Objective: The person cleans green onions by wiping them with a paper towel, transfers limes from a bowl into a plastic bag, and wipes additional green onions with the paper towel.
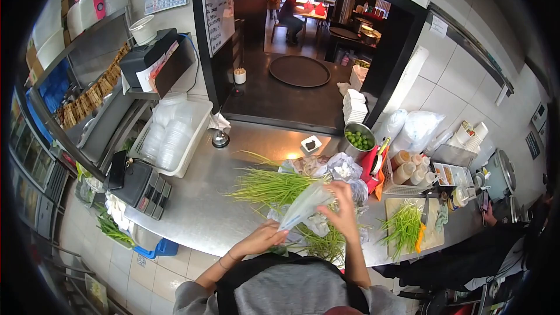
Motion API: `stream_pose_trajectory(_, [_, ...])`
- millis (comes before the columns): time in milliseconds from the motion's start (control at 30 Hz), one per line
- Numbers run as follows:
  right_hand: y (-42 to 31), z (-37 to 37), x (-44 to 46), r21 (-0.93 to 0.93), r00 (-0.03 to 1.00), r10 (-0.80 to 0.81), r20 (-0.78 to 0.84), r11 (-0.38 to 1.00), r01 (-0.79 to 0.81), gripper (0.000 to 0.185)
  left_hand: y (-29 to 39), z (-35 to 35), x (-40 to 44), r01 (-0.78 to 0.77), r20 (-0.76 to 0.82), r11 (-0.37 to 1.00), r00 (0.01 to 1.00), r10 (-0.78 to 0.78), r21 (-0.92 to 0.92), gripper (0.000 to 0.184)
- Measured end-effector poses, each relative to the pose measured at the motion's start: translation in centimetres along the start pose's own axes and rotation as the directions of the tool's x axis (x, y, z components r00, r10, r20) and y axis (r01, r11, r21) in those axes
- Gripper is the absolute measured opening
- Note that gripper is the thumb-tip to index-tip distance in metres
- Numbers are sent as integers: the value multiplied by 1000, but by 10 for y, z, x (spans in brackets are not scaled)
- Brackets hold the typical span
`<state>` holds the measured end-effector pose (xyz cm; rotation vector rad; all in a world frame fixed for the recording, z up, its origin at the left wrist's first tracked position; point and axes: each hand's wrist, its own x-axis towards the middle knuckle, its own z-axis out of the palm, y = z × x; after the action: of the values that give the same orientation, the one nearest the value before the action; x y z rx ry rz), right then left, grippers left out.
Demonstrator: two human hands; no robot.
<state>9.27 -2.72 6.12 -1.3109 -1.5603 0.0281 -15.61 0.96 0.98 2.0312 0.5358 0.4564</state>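
A clear plastic bag [304, 205] hangs at a slant over the steel counter, its lower end pinched in my left hand [265, 237]. At the bag's upper end is my right hand [343, 213], thumb and fingers spread in a wide curve; whether they touch the plastic is hard to tell. Long green chives [262, 186] lie in a heap just beyond my left hand. More thin green stalks [324, 244] lie below the bag, close to my body. Crumpled plastic bags [344, 167] sit behind my right hand.
On the right, a cutting board [434, 230] bears cut greens [403, 227], beside a basket of sauce bottles [403, 170]. A pot of green limes [358, 139] stands behind. Plastic containers fill a white basket [189, 157] at left. Another person's hand [489, 217] holds a phone.
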Motion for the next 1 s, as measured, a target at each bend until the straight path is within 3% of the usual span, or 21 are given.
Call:
stream_pose_trajectory(33, [-1, 8, -3, -149, 996, -60, 66, 986, 70, 24, 1, 5, 4, -36, 11, 996, 999, 35, 82, 46])
stream_pose_trajectory(100, [10, 26, -22, 19, 982, 158, 105, 987, -161, 20, 1, 16, 7, 43, 37, 996, 998, -46, 81, 45])
stream_pose_trajectory(133, [11, 30, -27, 203, 954, 279, 110, 933, -297, 19, 6, 19, 9, 75, 36, 993, 996, -78, 91, 44])
stream_pose_trajectory(200, [10, 35, -36, 531, 847, 497, 189, 674, -514, 18, -1, 29, 6, 87, 30, 987, 995, -92, 133, 42])
stream_pose_trajectory(300, [8, 33, -27, 645, 843, 536, 50, 627, -437, 20, -18, 43, 2, -32, 18, 988, 999, 30, 150, 40])
stream_pose_trajectory(333, [17, 32, -24, 670, 834, 547, -66, 644, -370, 20, -19, 44, -1, -54, 1, 990, 999, 54, 133, 40])
stream_pose_trajectory(400, [53, 7, -20, 877, 852, 514, -95, 448, -173, 12, -21, 47, -5, -99, -37, 990, 994, 103, 98, 41])
stream_pose_trajectory(433, [53, -3, -13, 942, 859, 499, -115, 330, -66, 11, -17, 43, -8, 5, -36, 1000, 999, -5, 1, 43])
stream_pose_trajectory(500, [5, -14, -3, 739, 913, 400, -75, 637, -218, 20, -12, 24, -11, 196, -14, 963, 979, -202, -187, 48])
stream_pose_trajectory(533, [-23, -11, 2, 593, 933, 358, -43, 760, -264, 28, -23, 20, -9, 198, 28, 912, 979, -201, -360, 54])
stream_pose_trajectory(567, [-32, -3, 1, 211, 991, 66, 113, 974, -89, 36, -28, 20, -7, 223, 85, 874, 975, -206, -433, 54])
stream_pose_trajectory(600, [-38, 5, -3, -29, 951, -74, 300, 996, 86, 40, -25, 13, -3, 253, 145, 827, 967, -208, -502, 54])
stream_pose_trajectory(633, [-44, 14, -7, -187, 857, -209, 470, 926, 328, 44, -22, 8, -1, 289, 206, 771, 956, -207, -567, 55])
stream_pose_trajectory(700, [-44, 30, -19, -202, 684, -302, 664, 808, 553, 45, -17, 6, 1, 317, 326, 761, 934, -146, -566, 54])
stream_pose_trajectory(767, [0, 33, -33, -222, 542, -68, 838, 865, 451, 42, -11, -1, 0, 333, 402, 752, 910, -100, -569, 55])
stream_pose_trajectory(867, [17, 16, -27, -224, 222, 159, 962, 925, 308, 33, -28, -21, -14, 434, 306, 797, 894, -326, -421, 54])
stream_pose_trajectory(900, [17, 12, -25, -223, 105, 202, 974, 942, 252, 30, -33, -23, -17, 426, 255, 784, 904, -344, -451, 51])
stream_pose_trajectory(933, [20, 12, -32, 12, 199, -2, 980, 999, -51, 28, -39, -22, -21, 417, 206, 773, 909, -363, -478, 49])
stream_pose_trajectory(967, [25, 11, -43, 278, 342, -164, 925, 907, -318, 26, -45, -20, -22, 406, 158, 761, 911, -380, -506, 48])
stream_pose_trajectory(1000, [21, 10, -44, 529, 511, -258, 820, 682, -505, 27, -52, -16, -20, 214, 16, 903, 974, -224, -372, 45])
